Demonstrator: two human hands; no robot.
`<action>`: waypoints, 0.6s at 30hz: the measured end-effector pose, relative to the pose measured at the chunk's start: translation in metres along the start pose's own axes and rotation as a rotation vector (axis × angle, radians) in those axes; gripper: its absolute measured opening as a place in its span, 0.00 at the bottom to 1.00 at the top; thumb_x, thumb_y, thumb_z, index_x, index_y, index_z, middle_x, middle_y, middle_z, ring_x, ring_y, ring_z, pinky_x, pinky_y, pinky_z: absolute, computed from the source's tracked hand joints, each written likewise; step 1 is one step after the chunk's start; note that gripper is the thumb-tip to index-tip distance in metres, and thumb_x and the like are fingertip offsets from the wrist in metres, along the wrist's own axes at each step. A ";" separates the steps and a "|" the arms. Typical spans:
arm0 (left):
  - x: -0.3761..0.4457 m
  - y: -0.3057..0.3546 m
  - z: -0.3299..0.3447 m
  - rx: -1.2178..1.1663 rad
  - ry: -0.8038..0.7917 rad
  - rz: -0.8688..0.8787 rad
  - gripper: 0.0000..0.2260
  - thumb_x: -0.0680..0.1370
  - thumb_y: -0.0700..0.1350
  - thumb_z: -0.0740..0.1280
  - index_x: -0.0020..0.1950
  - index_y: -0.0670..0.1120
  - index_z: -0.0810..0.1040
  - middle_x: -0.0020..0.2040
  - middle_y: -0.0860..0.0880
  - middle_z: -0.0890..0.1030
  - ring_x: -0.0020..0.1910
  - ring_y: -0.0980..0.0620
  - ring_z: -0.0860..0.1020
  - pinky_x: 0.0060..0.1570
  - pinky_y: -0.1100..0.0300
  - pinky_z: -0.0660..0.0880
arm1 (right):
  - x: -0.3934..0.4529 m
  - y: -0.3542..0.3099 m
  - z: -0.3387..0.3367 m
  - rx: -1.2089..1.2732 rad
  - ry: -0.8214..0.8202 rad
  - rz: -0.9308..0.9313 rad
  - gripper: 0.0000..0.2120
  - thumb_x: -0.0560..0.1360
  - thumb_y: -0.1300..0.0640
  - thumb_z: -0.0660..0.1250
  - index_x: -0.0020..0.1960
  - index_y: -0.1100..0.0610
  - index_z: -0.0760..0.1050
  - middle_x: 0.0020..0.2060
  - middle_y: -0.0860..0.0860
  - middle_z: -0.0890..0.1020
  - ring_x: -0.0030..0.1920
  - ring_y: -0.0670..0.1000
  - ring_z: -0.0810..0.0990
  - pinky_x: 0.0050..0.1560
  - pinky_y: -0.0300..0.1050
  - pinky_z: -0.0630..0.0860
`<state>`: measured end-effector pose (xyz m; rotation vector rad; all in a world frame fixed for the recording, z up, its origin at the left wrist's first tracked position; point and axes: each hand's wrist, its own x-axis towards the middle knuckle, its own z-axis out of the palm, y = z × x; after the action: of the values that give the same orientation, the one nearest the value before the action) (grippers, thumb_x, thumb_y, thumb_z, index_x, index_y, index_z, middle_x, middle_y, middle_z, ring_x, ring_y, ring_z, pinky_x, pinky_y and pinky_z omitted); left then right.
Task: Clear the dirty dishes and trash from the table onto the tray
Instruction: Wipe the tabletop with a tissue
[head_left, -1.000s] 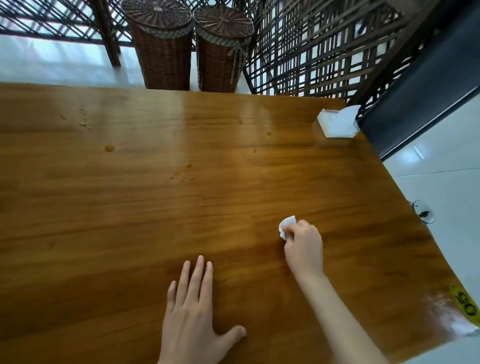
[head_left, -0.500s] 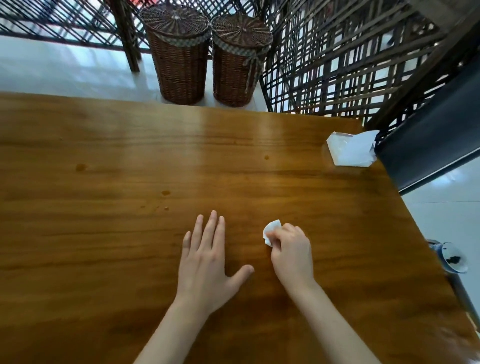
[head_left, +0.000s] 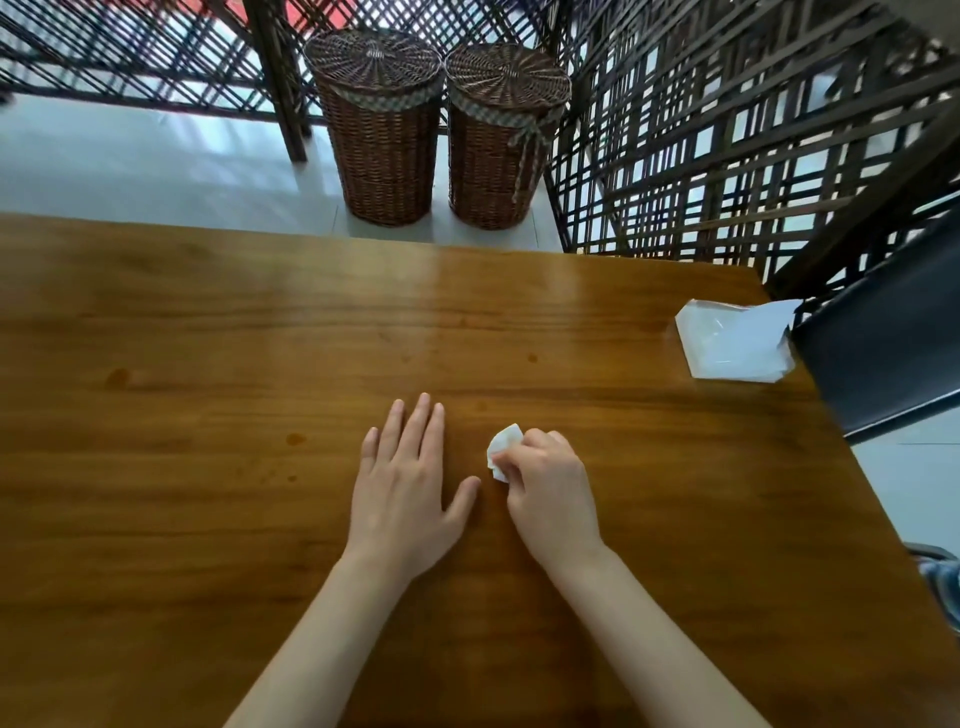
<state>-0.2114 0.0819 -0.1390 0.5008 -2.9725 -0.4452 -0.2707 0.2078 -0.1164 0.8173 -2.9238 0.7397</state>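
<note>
The left hand (head_left: 408, 486) lies flat with straight fingers on the table (head_left: 208, 519), holding nothing. Just to its right, the right hand (head_left: 550, 493) curls round one crumpled tissue (head_left: 503, 447), whose white end sticks out past the knuckles, away from the person. No tray or dishes are in view. One tissue box (head_left: 727, 343) stands well apart, far right of the grip; two wicker baskets (head_left: 384, 130) stand beyond the table.

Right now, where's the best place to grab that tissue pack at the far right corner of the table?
Probably the tissue pack by its near long edge, coming from above with the left hand: it lies flat, and the right hand grips a wad.
</note>
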 end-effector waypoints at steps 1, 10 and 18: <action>0.004 0.000 0.001 0.007 -0.003 -0.001 0.34 0.76 0.64 0.52 0.77 0.50 0.47 0.77 0.51 0.49 0.76 0.49 0.45 0.70 0.54 0.40 | 0.005 -0.001 0.001 0.004 -0.009 -0.014 0.08 0.71 0.69 0.69 0.45 0.60 0.83 0.37 0.52 0.82 0.39 0.49 0.76 0.36 0.38 0.74; 0.009 0.001 0.002 0.070 -0.017 -0.017 0.34 0.75 0.66 0.44 0.77 0.50 0.48 0.77 0.51 0.50 0.76 0.50 0.46 0.70 0.51 0.38 | 0.060 -0.004 0.020 -0.054 -0.058 -0.176 0.10 0.73 0.68 0.64 0.45 0.60 0.82 0.40 0.53 0.80 0.43 0.52 0.75 0.38 0.42 0.74; 0.010 0.002 0.000 0.067 -0.056 -0.028 0.37 0.73 0.68 0.42 0.77 0.51 0.44 0.77 0.53 0.47 0.76 0.51 0.43 0.69 0.51 0.35 | 0.110 0.066 -0.016 -0.087 0.103 0.231 0.11 0.75 0.67 0.62 0.47 0.59 0.82 0.47 0.54 0.83 0.48 0.53 0.78 0.45 0.41 0.73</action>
<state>-0.2219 0.0806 -0.1382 0.5459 -3.0461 -0.3684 -0.3997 0.2114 -0.1157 0.4262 -2.9627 0.6389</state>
